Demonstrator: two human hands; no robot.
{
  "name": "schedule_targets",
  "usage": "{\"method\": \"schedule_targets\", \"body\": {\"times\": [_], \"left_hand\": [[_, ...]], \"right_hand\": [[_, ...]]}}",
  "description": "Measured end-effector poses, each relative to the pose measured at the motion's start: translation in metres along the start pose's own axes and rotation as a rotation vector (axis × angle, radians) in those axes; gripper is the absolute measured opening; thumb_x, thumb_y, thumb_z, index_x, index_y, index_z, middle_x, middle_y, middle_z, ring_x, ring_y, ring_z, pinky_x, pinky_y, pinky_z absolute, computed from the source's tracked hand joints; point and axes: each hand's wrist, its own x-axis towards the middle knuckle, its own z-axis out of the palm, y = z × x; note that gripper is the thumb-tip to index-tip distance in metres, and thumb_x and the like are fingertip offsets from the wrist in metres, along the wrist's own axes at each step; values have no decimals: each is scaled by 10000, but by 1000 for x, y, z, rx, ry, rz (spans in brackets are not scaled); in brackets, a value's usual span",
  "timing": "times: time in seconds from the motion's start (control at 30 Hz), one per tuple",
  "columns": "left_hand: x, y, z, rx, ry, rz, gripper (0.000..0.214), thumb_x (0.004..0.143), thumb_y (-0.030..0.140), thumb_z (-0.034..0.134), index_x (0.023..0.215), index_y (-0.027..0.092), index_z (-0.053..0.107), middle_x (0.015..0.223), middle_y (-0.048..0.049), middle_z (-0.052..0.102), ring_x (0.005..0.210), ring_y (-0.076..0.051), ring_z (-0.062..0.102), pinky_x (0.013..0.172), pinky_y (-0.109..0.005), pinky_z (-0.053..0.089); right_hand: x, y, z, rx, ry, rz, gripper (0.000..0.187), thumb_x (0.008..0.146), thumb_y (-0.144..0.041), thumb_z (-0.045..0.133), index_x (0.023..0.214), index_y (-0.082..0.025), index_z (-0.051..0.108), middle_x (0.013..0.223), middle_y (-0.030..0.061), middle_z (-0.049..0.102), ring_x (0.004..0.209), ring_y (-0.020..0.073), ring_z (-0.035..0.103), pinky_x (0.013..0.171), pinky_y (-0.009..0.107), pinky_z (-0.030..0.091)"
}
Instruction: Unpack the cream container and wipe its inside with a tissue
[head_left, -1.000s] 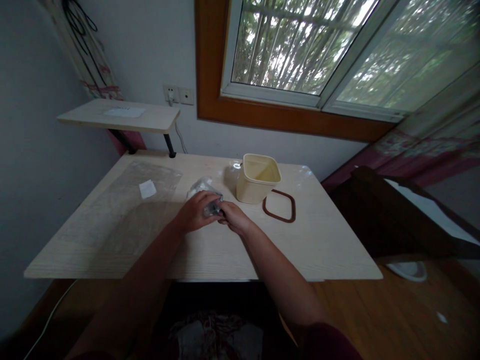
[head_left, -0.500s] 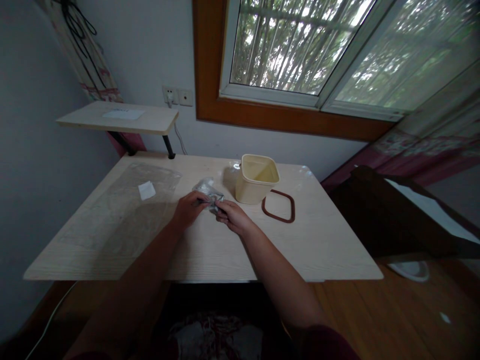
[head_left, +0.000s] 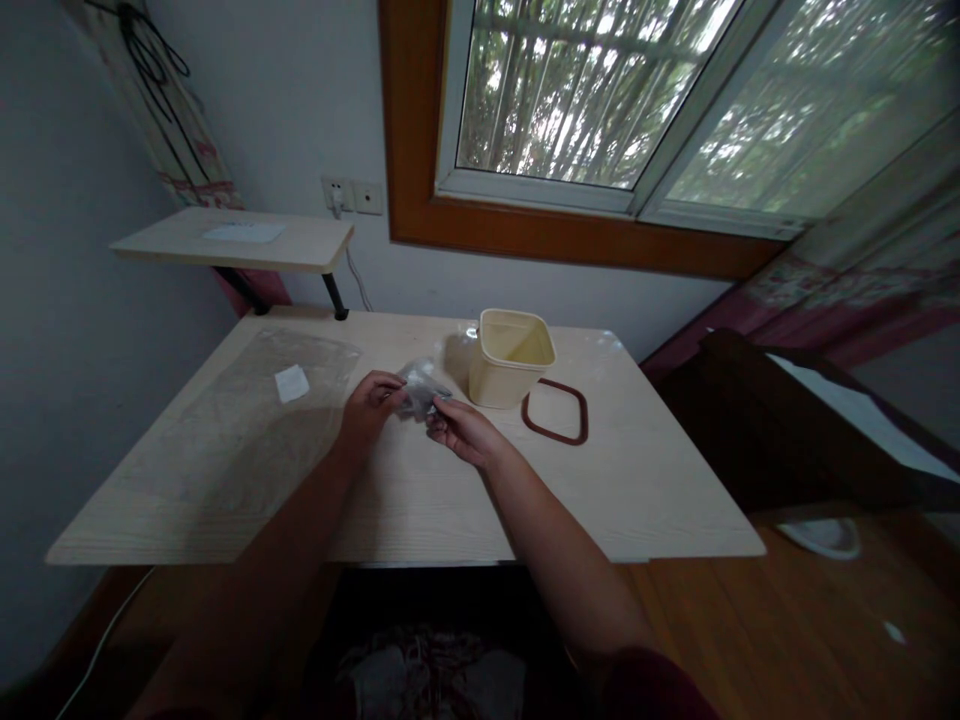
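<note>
A crumpled clear plastic bag [head_left: 420, 385] is stretched between my two hands over the middle of the table. My left hand [head_left: 371, 405] pinches its left side. On the other side, my right hand [head_left: 461, 428] grips it between thumb and fingers. Something greyish shows in or under the plastic, too small to make out. Just right of the bag stands a cream square bin [head_left: 510, 362], upright with its top uncovered. A brown rounded-square ring [head_left: 556, 412] lies flat on the table beside the bin.
A large flat sheet of clear plastic [head_left: 240, 430] covers the left of the table [head_left: 637, 500], with a white paper piece [head_left: 292, 383] on it. A raised shelf [head_left: 300, 245] on black legs stands at the back left. Dark furniture [head_left: 810, 430] is on the right.
My left hand has moved slightly left, away from my right hand, and the bag is more spread between them. The bin and ring have stayed in place on the table.
</note>
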Motion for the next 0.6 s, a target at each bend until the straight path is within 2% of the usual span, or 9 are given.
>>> {"method": "schedule_targets", "body": {"times": [0.1,0.17,0.33,0.4,0.5,0.6], "left_hand": [[-3,4,0,-104,-15,-84,273,911,448,647,1010,195,662,1000,-59,718,832,-169,700,785,-327,575],[-4,6,0,-105,-44,-121,296,926,467,620,1025,191,663,958,-59,728,843,-181,710,811,-343,581],[-2,3,-2,62,-133,-170,282,853,441,699,972,185,690,971,-65,761,930,-198,720,882,-329,560],[-1,-2,-2,67,-163,-196,310,816,446,727,977,184,689,987,-65,764,921,-201,721,853,-322,564],[-1,-8,-2,69,-233,-239,363,761,452,767,980,173,692,891,-50,754,817,-196,715,754,-305,570],[-1,-9,-2,103,-286,-190,321,766,428,762,945,165,718,878,-54,733,812,-193,707,729,-293,567]], "right_hand": [[1,1,-4,11,-36,0,290,773,-342,874,873,-183,653,748,-27,618,611,66,482,580,181,434],[1,3,-7,-2,-56,-9,305,755,-339,887,881,-183,657,764,-26,617,643,72,498,613,187,451],[2,5,-9,-9,-48,-41,329,714,-325,910,877,-182,663,766,-26,610,662,84,504,644,210,459],[1,5,-8,1,-42,-57,320,713,-321,909,864,-185,662,752,-31,596,635,83,475,621,215,445],[-1,3,-5,15,-34,-87,307,712,-309,905,827,-191,646,726,-43,559,606,80,432,589,219,415],[-1,2,-2,-6,-11,-101,304,698,-291,907,814,-195,642,709,-48,534,603,84,423,575,227,400]]}}
